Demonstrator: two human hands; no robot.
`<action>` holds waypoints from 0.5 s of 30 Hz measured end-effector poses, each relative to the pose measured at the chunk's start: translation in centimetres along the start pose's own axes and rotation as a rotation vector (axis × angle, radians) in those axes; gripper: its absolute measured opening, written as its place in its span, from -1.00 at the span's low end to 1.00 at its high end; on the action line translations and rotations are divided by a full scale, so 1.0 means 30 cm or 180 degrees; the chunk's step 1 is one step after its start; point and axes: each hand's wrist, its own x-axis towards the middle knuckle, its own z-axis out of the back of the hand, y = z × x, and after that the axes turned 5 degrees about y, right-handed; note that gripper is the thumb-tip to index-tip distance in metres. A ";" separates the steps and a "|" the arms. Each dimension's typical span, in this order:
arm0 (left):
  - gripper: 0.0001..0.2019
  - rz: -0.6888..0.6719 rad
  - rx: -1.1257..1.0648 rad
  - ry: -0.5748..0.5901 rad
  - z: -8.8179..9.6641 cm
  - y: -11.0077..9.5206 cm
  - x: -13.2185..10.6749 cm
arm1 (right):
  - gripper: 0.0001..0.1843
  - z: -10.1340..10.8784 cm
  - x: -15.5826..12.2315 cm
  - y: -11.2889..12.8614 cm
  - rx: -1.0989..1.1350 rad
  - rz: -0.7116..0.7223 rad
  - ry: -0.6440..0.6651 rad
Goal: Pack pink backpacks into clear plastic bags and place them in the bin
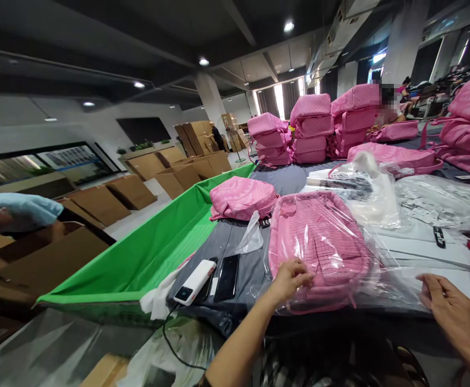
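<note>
A pink backpack (319,247) lies flat on the grey table (287,180), inside a clear plastic bag (383,279). My left hand (289,279) rests on the bag's near left corner, fingers curled and pinching the plastic. My right hand (450,306) lies on the bag's open end at the right, fingers bent and pressing the plastic down. A second pink backpack (240,199) lies unwrapped farther back on the left.
A white power bank (196,280) and a black phone (226,278) lie at the table's left edge beside a green cloth bin (146,252). Stacks of pink backpacks (311,129) and empty plastic bags (436,201) fill the far table. Cardboard boxes (138,191) cover the floor at left. A person sits beyond the stacks.
</note>
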 end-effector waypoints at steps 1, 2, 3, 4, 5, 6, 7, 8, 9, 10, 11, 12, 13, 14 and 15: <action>-0.56 0.0193 -0.0508 0.0226 0.007 0.009 0.020 | -0.45 -0.003 0.004 0.008 0.0019 -0.0130 0.0050; -0.52 0.0330 -0.0899 0.0356 0.011 0.018 0.035 | -0.42 -0.005 0.009 0.018 0.0015 -0.0260 0.0100; -0.50 0.0419 -0.1154 0.0381 0.013 0.025 0.044 | -0.40 -0.003 0.015 0.029 -0.0025 -0.0368 0.0165; -0.50 0.0461 -0.1288 0.0330 0.012 0.031 0.048 | -0.38 0.004 0.023 0.040 -0.0089 -0.0436 0.0223; -0.51 0.0472 -0.1347 0.0268 0.010 0.035 0.048 | -0.37 0.021 0.034 0.050 -0.0145 -0.0467 0.0268; -0.53 0.0471 -0.1368 0.0230 0.007 0.037 0.045 | -0.36 0.047 0.049 0.058 -0.0193 -0.0466 0.0310; -0.55 0.0468 -0.1375 0.0220 0.005 0.037 0.040 | -0.35 0.084 0.069 0.064 -0.0249 -0.0435 0.0316; -0.57 0.0461 -0.1368 0.0218 0.003 0.035 0.036 | -0.35 0.133 0.093 0.067 -0.0364 -0.0360 0.0268; -0.58 0.0443 -0.1342 0.0218 0.003 0.033 0.033 | -0.35 0.193 0.121 0.069 -0.0565 -0.0228 0.0148; -0.59 0.0416 -0.1300 0.0227 0.003 0.031 0.031 | -0.37 0.262 0.152 0.069 -0.0864 -0.0047 -0.0042; -0.59 0.0376 -0.1250 0.0247 0.005 0.030 0.030 | -0.39 0.337 0.184 0.069 -0.1253 0.0144 -0.0259; -0.58 0.0323 -0.1195 0.0274 0.008 0.030 0.031 | -0.44 0.413 0.215 0.068 -0.1711 0.0297 -0.0480; -0.56 0.0274 -0.1139 0.0304 0.011 0.032 0.033 | -0.49 0.486 0.243 0.065 -0.2158 0.0382 -0.0667; -0.54 0.0245 -0.1089 0.0335 0.013 0.034 0.035 | -0.53 0.552 0.269 0.061 -0.2535 0.0404 -0.0785; -0.51 0.0248 -0.1055 0.0365 0.015 0.037 0.038 | -0.56 0.607 0.292 0.053 -0.2803 0.0375 -0.0861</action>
